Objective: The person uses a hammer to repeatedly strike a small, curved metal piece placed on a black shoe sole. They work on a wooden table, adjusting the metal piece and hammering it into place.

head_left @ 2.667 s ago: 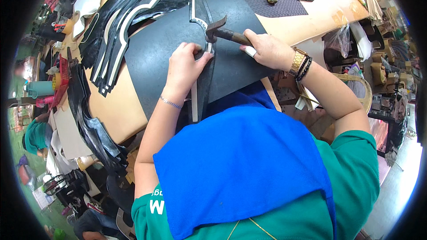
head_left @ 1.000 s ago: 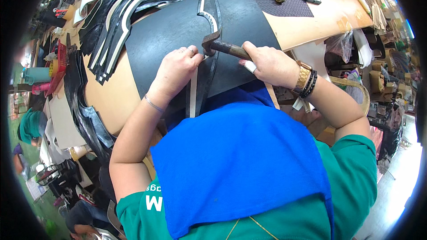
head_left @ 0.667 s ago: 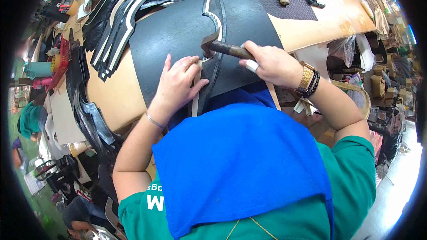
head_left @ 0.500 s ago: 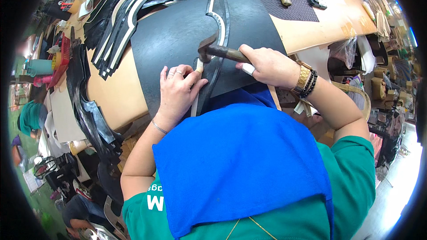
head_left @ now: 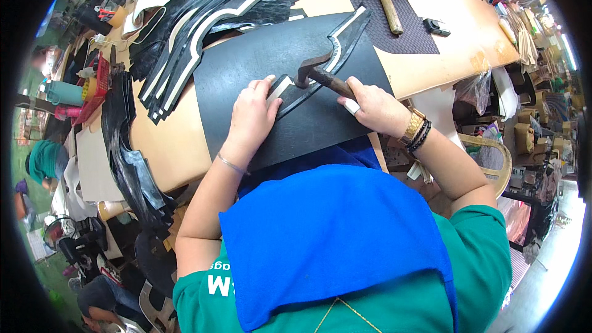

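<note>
Black strip (head_left: 295,97) with pale edging, lying slantwise on the black mat (head_left: 237,65), one end toward one o'clock, the other toward seven.

From largest down, with clock directions read from the middle of that mat: beneath everything, the tan table (head_left: 172,157). At six o'clock, the blue cloth (head_left: 339,228), draped over the front of the green shirt (head_left: 478,250). At ten o'clock, a pile of black strips (head_left: 197,46), fanned out, several with pale edging too. At two o'clock, the purple mat (head_left: 364,7), textured, with a second hammer (head_left: 390,11) lying on it.

Left hand (head_left: 253,111) at the lower end of the strip, touching it, thumb and forefinger a narrow gap apart; impossible to tell whether gripping or only pressing. Right hand (head_left: 379,108) at four o'clock, closed around the wooden handle of the hammer (head_left: 331,80), its metal head over the strip's middle, contact unclear.

On the right wrist, a gold wristband (head_left: 415,124) and black beads (head_left: 422,137). On the left sleeve, toward seven o'clock, white lettering (head_left: 220,284), partly covered by the cloth's edge. Beside the purple mat, a small black case (head_left: 436,26).
</note>
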